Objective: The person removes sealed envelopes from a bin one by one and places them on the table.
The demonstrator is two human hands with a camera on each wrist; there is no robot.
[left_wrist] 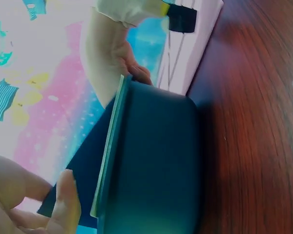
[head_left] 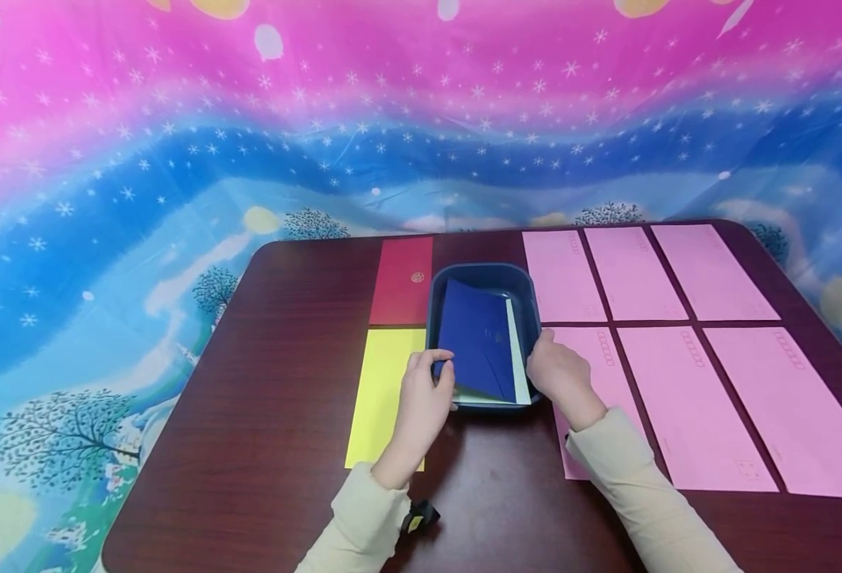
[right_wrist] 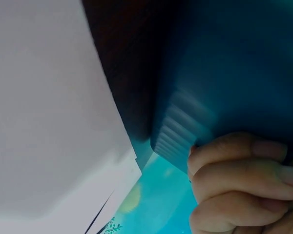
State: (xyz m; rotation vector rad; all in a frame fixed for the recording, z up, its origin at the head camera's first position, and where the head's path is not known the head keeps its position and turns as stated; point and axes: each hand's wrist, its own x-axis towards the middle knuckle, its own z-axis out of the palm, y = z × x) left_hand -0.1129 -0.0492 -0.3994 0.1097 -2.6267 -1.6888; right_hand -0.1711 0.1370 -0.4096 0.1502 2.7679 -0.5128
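A dark blue plastic basket [head_left: 484,272] stands on the table in the head view. Inside it a blue envelope [head_left: 473,338] lies slanted over a pale green envelope [head_left: 518,358], whose edge shows along the right. My left hand [head_left: 426,394] is at the basket's near left side, pinching the lower left corner of the blue envelope between thumb and fingers. In the left wrist view that blue envelope [left_wrist: 88,156] tilts up above the basket's rim. With curled fingers my right hand [head_left: 560,370] grips the basket's right rim; the right wrist view shows these fingers against its wall [right_wrist: 224,73].
Left of the basket, a red envelope [head_left: 401,278] lies above a yellow one [head_left: 381,398]. Several pink envelopes [head_left: 700,406] form two rows on the right. The dark wooden table [head_left: 249,382] ends at a patterned cloth backdrop [head_left: 421,159].
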